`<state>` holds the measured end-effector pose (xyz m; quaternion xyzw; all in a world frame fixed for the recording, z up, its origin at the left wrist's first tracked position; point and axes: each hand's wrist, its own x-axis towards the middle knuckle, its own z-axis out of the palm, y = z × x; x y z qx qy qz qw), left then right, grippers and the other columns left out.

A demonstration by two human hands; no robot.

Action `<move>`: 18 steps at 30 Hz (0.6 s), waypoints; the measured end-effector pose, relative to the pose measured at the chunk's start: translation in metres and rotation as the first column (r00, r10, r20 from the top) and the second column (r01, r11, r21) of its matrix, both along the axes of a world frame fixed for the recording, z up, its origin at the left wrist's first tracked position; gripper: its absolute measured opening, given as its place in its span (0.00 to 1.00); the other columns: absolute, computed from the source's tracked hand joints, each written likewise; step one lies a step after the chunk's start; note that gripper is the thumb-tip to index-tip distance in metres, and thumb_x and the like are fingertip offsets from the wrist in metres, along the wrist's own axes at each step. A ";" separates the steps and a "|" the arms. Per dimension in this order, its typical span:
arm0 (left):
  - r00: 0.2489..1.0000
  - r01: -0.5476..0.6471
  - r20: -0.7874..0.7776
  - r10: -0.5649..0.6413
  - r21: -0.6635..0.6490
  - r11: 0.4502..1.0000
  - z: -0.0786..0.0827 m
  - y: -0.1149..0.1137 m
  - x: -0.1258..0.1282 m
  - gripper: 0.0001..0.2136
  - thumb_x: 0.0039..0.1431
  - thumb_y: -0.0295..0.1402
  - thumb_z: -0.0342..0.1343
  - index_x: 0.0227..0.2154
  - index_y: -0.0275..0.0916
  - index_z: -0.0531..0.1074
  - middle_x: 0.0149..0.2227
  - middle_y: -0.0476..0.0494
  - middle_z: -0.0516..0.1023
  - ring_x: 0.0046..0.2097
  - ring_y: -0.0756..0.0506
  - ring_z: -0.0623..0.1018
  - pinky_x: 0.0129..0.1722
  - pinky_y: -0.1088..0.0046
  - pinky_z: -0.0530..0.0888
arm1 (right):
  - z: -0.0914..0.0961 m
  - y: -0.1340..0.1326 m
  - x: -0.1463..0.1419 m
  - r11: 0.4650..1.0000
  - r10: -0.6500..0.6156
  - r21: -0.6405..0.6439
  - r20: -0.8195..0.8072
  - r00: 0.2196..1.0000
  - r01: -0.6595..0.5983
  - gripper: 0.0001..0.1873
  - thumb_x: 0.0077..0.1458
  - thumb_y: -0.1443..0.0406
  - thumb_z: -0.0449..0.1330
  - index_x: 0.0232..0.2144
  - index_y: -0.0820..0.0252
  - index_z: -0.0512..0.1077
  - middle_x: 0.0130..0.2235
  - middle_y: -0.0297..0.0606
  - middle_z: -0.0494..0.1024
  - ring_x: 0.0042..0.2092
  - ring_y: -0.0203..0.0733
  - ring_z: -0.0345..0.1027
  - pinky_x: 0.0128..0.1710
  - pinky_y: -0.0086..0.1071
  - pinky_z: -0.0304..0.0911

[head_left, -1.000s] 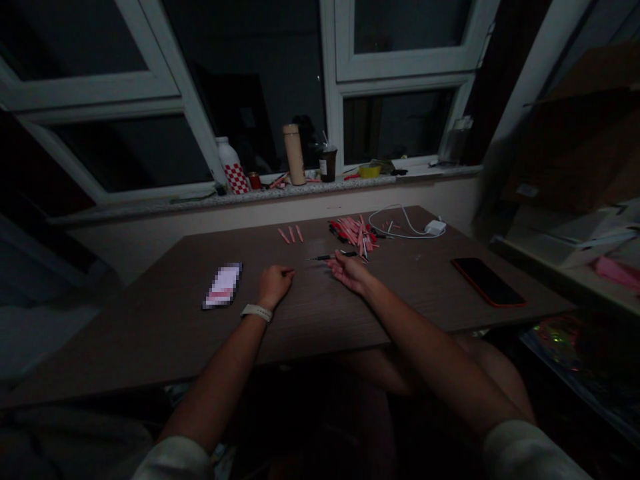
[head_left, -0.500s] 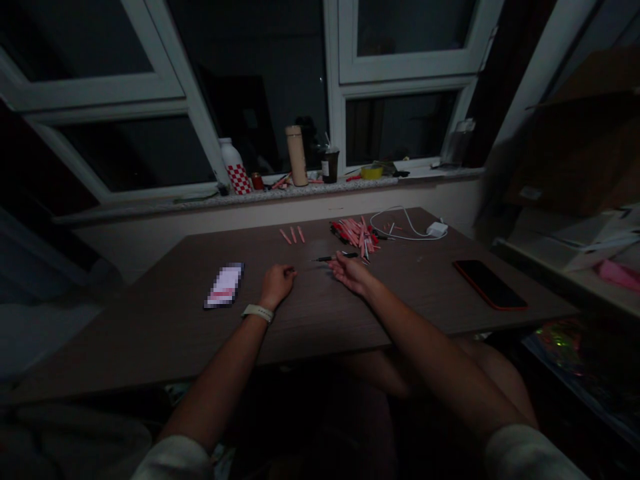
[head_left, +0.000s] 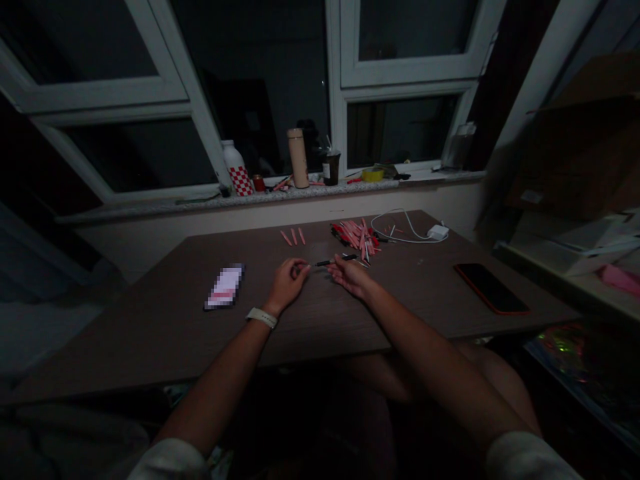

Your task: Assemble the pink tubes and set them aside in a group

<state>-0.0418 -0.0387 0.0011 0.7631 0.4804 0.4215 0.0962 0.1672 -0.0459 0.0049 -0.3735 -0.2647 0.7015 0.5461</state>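
Note:
On the dark wooden table (head_left: 150,333) my right hand (head_left: 351,275) rests palm up with its fingers curled around a thin black pen (head_left: 334,261), which points left. My left hand (head_left: 289,283), with a white wristband, has its fingertips pinched together close to the pen's left tip. What they pinch is too small and dark to make out. Just behind my hands lies a pile of pink and red pen parts (head_left: 357,233). Three loose pink pieces (head_left: 293,236) lie to its left.
A white charger with its cable (head_left: 436,232) lies at the back right and a dark phone (head_left: 491,288) near the right edge. A small blurred card (head_left: 224,285) sits left of my hands. The windowsill holds a checkered bottle (head_left: 239,170), a tumbler (head_left: 299,158) and a cup (head_left: 331,167). Boxes (head_left: 575,147) stand at the right.
My left hand has moved right and forward, from a loose fist on the table to a pinch beside the pen's tip. My right hand has barely shifted.

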 end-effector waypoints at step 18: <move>0.989 -0.064 -0.135 0.060 -0.030 0.997 -0.013 0.009 -0.007 0.08 0.64 0.35 0.54 0.37 0.38 0.77 0.40 0.40 0.79 0.43 0.41 0.76 0.46 0.65 0.71 | -0.003 0.006 0.008 0.992 -0.118 -0.040 0.013 0.993 0.119 0.16 0.70 0.66 0.51 0.28 0.60 0.69 0.21 0.32 0.74 0.21 0.29 0.68 0.25 0.19 0.67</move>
